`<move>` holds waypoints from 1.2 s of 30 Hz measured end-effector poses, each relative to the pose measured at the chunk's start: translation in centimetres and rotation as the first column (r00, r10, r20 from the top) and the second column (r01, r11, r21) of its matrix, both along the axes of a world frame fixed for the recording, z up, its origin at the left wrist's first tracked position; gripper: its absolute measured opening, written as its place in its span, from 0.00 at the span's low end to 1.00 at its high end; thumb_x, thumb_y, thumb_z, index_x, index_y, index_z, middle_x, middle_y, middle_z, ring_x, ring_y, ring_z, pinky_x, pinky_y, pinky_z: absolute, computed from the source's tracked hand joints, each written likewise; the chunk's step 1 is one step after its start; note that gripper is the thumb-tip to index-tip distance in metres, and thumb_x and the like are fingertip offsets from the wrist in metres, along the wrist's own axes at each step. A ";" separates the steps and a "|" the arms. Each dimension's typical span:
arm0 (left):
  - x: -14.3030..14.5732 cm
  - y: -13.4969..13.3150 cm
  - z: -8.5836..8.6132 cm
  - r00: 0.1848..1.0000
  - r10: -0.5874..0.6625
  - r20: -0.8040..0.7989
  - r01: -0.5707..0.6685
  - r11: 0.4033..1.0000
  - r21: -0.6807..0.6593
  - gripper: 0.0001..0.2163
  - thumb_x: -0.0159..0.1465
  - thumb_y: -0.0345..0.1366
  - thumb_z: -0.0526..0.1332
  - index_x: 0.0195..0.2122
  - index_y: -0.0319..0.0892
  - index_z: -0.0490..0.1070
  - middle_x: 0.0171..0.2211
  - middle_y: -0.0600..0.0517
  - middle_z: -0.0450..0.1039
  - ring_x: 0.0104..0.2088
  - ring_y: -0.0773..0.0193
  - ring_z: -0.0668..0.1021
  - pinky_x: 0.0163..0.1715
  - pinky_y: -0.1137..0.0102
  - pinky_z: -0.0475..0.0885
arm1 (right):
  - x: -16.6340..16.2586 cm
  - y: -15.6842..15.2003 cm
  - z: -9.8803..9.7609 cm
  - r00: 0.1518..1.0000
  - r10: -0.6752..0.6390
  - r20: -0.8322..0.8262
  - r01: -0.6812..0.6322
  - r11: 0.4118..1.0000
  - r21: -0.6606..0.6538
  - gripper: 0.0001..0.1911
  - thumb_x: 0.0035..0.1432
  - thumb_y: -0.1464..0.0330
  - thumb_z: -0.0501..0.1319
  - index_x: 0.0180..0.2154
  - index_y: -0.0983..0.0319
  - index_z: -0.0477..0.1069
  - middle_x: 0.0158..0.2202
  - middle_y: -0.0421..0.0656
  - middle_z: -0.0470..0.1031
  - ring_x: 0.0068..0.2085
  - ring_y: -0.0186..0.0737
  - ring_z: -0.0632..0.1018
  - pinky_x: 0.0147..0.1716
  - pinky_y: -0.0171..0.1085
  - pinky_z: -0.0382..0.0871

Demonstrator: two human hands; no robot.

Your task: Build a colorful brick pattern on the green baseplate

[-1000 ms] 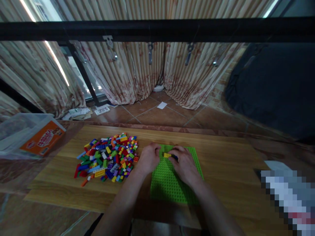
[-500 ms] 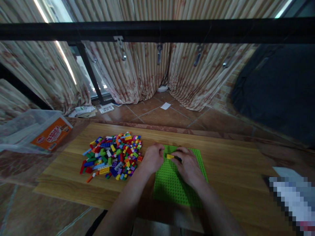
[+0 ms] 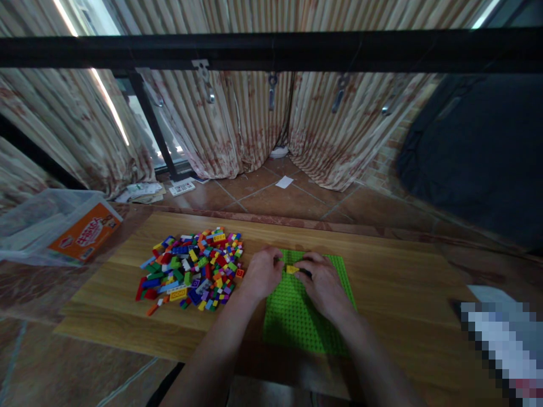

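A green studded baseplate [image 3: 305, 322] lies on the wooden table. Over its upper part, my right hand [image 3: 324, 282] has thumb and fingers closed on the right end of a small yellow brick [image 3: 292, 269]. The hand hides part of that brick, and I cannot tell whether it is pressed onto the studs. My left hand [image 3: 263, 274] is at the plate's upper left edge, fingers curled in toward the thumb, just left of the yellow brick. What it holds, if anything, is hidden. Left of this hand spreads a pile of mixed coloured bricks [image 3: 193, 268].
The wooden table [image 3: 394, 316] extends to the right of the plate. A clear plastic box [image 3: 42, 226] with an orange label stands beyond the table's left end. A blurred-out object [image 3: 500, 345] lies at the right edge. Curtains [image 3: 237, 124] hang behind a dark bar [image 3: 271, 51].
The view has shifted very slightly. Both hands and the yellow brick keep nearly the same places over the baseplate.
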State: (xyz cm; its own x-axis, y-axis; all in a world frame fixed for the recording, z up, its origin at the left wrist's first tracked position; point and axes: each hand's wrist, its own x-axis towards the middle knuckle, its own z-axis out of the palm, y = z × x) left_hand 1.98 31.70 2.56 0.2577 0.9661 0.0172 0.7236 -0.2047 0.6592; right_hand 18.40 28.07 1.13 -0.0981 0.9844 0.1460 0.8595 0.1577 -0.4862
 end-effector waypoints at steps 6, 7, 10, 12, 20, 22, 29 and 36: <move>0.4 0.1 -0.4 1.000 0.020 -0.016 -0.020 1.000 0.021 0.04 0.61 0.29 0.62 0.35 0.39 0.75 0.33 0.50 0.76 0.34 0.64 0.77 0.39 0.70 0.70 | 0.0 0.1 -0.2 1.000 -0.006 0.004 0.005 1.000 0.005 0.09 0.58 0.70 0.62 0.39 0.57 0.80 0.47 0.47 0.75 0.49 0.46 0.73 0.49 0.44 0.66; 0.5 0.1 -0.5 1.000 0.026 -0.014 -0.026 0.999 0.020 0.03 0.60 0.30 0.62 0.35 0.39 0.75 0.33 0.51 0.76 0.34 0.64 0.76 0.38 0.70 0.70 | 0.0 0.1 -0.2 1.000 -0.005 0.003 0.005 1.000 0.002 0.09 0.58 0.70 0.62 0.39 0.56 0.80 0.47 0.47 0.75 0.49 0.46 0.73 0.49 0.44 0.66; 0.7 0.1 -0.7 0.999 0.042 0.005 -0.042 0.999 0.001 0.03 0.60 0.31 0.63 0.34 0.39 0.75 0.31 0.51 0.75 0.33 0.64 0.76 0.36 0.70 0.70 | 0.0 0.2 -0.1 1.000 -0.008 0.003 0.008 1.000 -0.005 0.10 0.57 0.70 0.62 0.39 0.56 0.81 0.47 0.46 0.75 0.49 0.46 0.73 0.49 0.44 0.66; 0.7 0.2 -0.8 0.998 0.054 0.011 -0.054 0.999 -0.007 0.02 0.59 0.31 0.64 0.33 0.40 0.75 0.30 0.52 0.75 0.33 0.64 0.76 0.35 0.71 0.69 | -0.1 0.2 0.0 1.000 -0.003 0.001 0.003 1.000 -0.009 0.10 0.58 0.70 0.62 0.39 0.56 0.81 0.47 0.46 0.75 0.48 0.46 0.73 0.50 0.44 0.66; 0.8 -0.1 -1.2 0.997 0.081 0.012 -0.081 0.997 0.009 0.01 0.59 0.31 0.64 0.31 0.41 0.76 0.29 0.53 0.75 0.31 0.66 0.75 0.35 0.71 0.68 | -0.3 0.2 -0.5 0.999 -0.035 -0.013 0.035 0.999 0.008 0.10 0.56 0.71 0.63 0.38 0.54 0.81 0.47 0.46 0.75 0.48 0.46 0.74 0.50 0.45 0.67; 0.9 -0.2 -1.1 0.996 0.093 0.016 -0.093 0.996 0.012 0.02 0.59 0.31 0.64 0.30 0.41 0.76 0.30 0.53 0.75 0.31 0.66 0.75 0.35 0.71 0.69 | -0.2 0.2 -0.6 0.999 -0.038 -0.023 0.038 0.999 0.006 0.10 0.56 0.71 0.63 0.38 0.54 0.81 0.47 0.46 0.76 0.49 0.46 0.73 0.50 0.45 0.67; 0.7 0.1 -0.6 0.998 0.064 0.022 -0.064 0.998 -0.010 0.04 0.59 0.31 0.64 0.28 0.41 0.78 0.28 0.52 0.76 0.30 0.65 0.76 0.35 0.70 0.69 | 0.3 0.7 -0.4 0.997 -0.016 -0.071 0.013 0.999 -0.044 0.08 0.56 0.68 0.64 0.38 0.55 0.81 0.47 0.46 0.75 0.49 0.46 0.73 0.50 0.45 0.66; 0.9 -0.3 -0.5 1.000 0.002 -0.004 -0.002 1.000 0.021 0.07 0.62 0.29 0.59 0.31 0.41 0.77 0.30 0.52 0.75 0.32 0.65 0.76 0.36 0.70 0.69 | 0.4 0.4 -0.4 0.994 -0.006 -0.114 0.002 0.999 -0.035 0.10 0.57 0.68 0.64 0.41 0.56 0.80 0.48 0.46 0.73 0.50 0.45 0.72 0.52 0.45 0.65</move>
State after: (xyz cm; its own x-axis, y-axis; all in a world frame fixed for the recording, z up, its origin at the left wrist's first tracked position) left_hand 2.90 31.38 2.06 0.2562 0.9659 0.0368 0.7265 -0.2175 0.6519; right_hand 18.83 28.47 0.68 -0.0789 0.9894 0.1218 0.7989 0.1359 -0.5859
